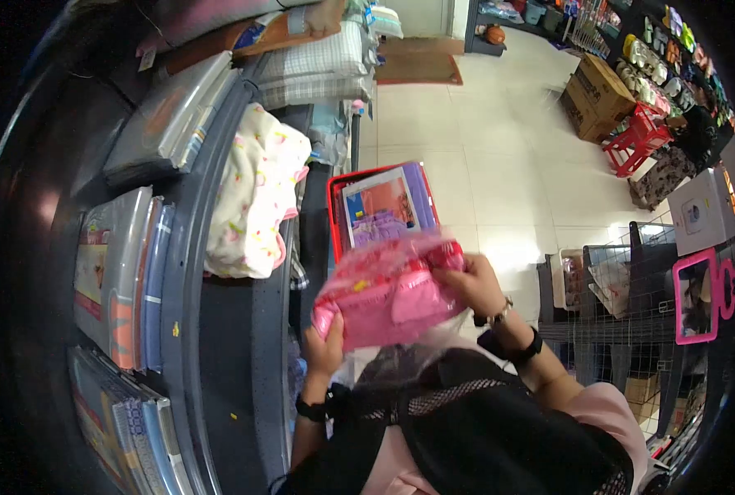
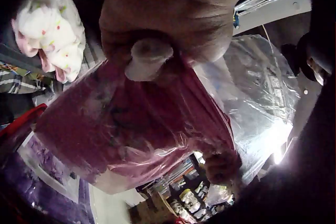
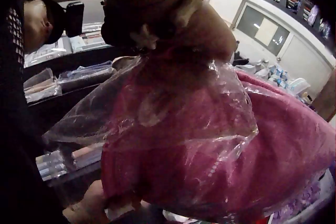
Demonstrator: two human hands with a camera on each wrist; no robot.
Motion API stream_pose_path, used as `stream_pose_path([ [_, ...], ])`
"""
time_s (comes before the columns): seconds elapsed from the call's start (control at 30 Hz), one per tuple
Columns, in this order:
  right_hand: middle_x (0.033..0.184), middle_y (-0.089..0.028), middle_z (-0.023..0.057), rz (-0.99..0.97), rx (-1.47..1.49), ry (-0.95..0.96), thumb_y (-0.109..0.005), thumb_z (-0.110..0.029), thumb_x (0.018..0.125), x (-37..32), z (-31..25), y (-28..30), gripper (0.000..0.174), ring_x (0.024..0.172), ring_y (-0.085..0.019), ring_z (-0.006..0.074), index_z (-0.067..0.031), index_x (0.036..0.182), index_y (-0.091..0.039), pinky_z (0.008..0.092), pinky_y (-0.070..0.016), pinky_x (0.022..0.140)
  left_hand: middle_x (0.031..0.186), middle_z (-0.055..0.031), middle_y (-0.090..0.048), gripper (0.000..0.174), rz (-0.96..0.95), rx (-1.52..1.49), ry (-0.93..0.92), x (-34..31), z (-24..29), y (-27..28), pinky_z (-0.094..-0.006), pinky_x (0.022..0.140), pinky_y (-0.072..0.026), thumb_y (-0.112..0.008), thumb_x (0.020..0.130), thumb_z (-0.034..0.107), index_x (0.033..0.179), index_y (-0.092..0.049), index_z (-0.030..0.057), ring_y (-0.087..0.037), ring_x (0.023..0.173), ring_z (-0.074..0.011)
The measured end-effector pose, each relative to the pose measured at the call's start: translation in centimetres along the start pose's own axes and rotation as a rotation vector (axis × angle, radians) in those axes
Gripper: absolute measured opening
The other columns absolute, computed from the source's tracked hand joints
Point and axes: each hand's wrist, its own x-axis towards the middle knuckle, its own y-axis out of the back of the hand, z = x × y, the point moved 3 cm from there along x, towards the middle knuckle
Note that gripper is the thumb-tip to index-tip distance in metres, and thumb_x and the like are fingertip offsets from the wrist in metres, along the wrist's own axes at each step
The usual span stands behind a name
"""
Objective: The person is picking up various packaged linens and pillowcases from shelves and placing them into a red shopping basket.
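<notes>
Both hands hold a pink folded cloth item (image 1: 375, 309) in a clear plastic bag, in front of the person's body. My left hand (image 1: 323, 351) grips its lower left corner, thumb on top. At the right end, my right hand (image 1: 476, 287) pinches the upper edge. Loose clear plastic (image 2: 262, 103) hangs off the package in the left wrist view. In the right wrist view the bag's film (image 3: 105, 106) spreads beside the pink cloth. Beyond the package is a red basket (image 1: 333, 210), partly hidden by it, with a purple packaged item (image 1: 421, 194) inside.
Dark shelving (image 1: 190, 289) on the left bears packaged folded bedding (image 1: 120, 280) and a white patterned blanket (image 1: 256, 194). Tiled floor (image 1: 499, 157) stretches ahead. To the right stand a cardboard box (image 1: 596, 97), a red stool (image 1: 634, 136) and a wire rack (image 1: 598, 334).
</notes>
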Motion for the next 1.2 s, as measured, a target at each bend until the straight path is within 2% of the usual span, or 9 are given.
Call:
stream_pose_path([
  [0.27,0.056,-0.050,-0.0047,-0.057,-0.093,0.251,-0.057,-0.013,0.074,10.8,2.3,3.1,0.013,0.051,-0.042,0.0029,0.0002,0.073,-0.056,0.0212,-0.0365,0.044,0.049,-0.0144,-0.053,0.035,-0.051,0.126,-0.116,9.2,-1.2,-4.8,-0.0358,0.044,-0.0372,-0.053,0.077,0.029,0.057,-0.055,-0.0005,-0.055,0.047,-0.0241],
  [0.4,0.059,-0.055,0.0002,0.011,-0.350,0.034,-0.060,-0.024,0.072,16.2,15.8,4.8,0.022,0.053,-0.050,0.0076,-0.0020,0.075,-0.058,0.0244,-0.0425,0.048,0.061,-0.0224,-0.054,0.052,-0.331,0.324,0.163,10.9,-10.0,-9.1,-0.0417,0.056,-0.0399,-0.044,0.075,0.049,0.064,-0.056,-0.0003,-0.056,0.064,-0.0348],
  [0.73,0.105,-0.049,0.0241,-0.069,-0.783,-0.282,-0.059,-0.055,0.062,13.3,21.8,7.7,0.093,0.099,-0.048,0.0328,0.0026,0.124,-0.019,0.0353,-0.0387,0.084,0.050,-0.0101,-0.052,0.043,-0.587,0.328,0.607,8.1,-24.5,-10.7,-0.0333,0.049,-0.0397,-0.039,0.080,0.037,0.070,-0.060,0.0018,-0.052,0.047,-0.0217],
  [0.77,0.106,-0.046,0.0287,-0.094,-0.786,-0.336,-0.060,-0.054,0.062,13.6,18.7,8.4,0.103,0.102,-0.045,0.0354,0.0070,0.124,-0.007,0.0374,-0.0374,0.085,0.051,-0.0102,-0.053,0.042,-0.594,0.301,0.536,8.0,-25.5,-10.7,-0.0327,0.048,-0.0391,-0.039,0.080,0.037,0.073,-0.060,0.0010,-0.052,0.047,-0.0210],
  [0.87,0.105,-0.049,0.0223,-0.192,-0.539,-0.051,-0.048,-0.031,0.081,11.4,2.8,9.2,0.049,0.094,-0.052,0.0284,0.0061,0.112,-0.039,0.0334,-0.0413,0.079,0.050,-0.0088,-0.051,0.038,-0.524,0.238,0.476,6.7,-24.5,-9.6,-0.0311,0.046,-0.0381,-0.040,0.081,0.032,0.075,-0.059,0.0002,-0.051,0.046,-0.0185],
  [0.97,0.105,-0.052,0.0161,-0.350,-0.264,0.592,-0.043,-0.015,0.083,3.1,-16.1,7.8,0.034,0.096,-0.051,0.0225,0.0009,0.112,-0.043,0.0312,-0.0391,0.082,0.049,-0.0073,-0.051,0.033,-0.446,0.151,0.552,5.1,-21.9,-8.8,-0.0290,0.043,-0.0369,-0.041,0.083,0.026,0.072,-0.058,0.0000,-0.049,0.043,-0.0148],
  [1.07,0.085,-0.058,0.0154,-0.062,-0.262,0.613,-0.039,-0.031,0.081,-7.4,-23.7,3.7,0.041,0.075,-0.056,0.0245,0.0042,0.092,-0.056,0.0309,-0.0422,0.066,0.048,-0.0066,-0.050,0.033,-0.394,0.132,0.530,2.8,-25.3,-8.1,-0.0293,0.042,-0.0365,-0.042,0.082,0.026,0.068,-0.056,0.0001,-0.048,0.043,-0.0144],
  [1.13,0.085,-0.058,0.0150,-0.479,0.189,1.241,-0.039,-0.031,0.081,-8.7,-26.6,5.0,0.040,0.076,-0.056,0.0243,0.0037,0.093,-0.056,0.0309,-0.0421,0.066,0.050,-0.0084,-0.052,0.034,-0.351,0.178,0.464,1.8,-26.1,-7.8,-0.0311,0.044,-0.0378,-0.043,0.081,0.026,0.066,-0.056,-0.0014,-0.051,0.045,-0.0165],
  [1.2,0.086,-0.057,0.0147,-0.606,0.350,1.360,-0.039,-0.030,0.081,-9.7,-27.2,5.0,0.039,0.077,-0.055,0.0242,0.0032,0.093,-0.055,0.0310,-0.0420,0.067,0.049,-0.0100,-0.052,0.035,-0.324,0.169,0.462,1.6,-27.0,-7.6,-0.0316,0.045,-0.0383,-0.041,0.080,0.027,0.065,-0.056,-0.0007,-0.052,0.047,-0.0174],
])
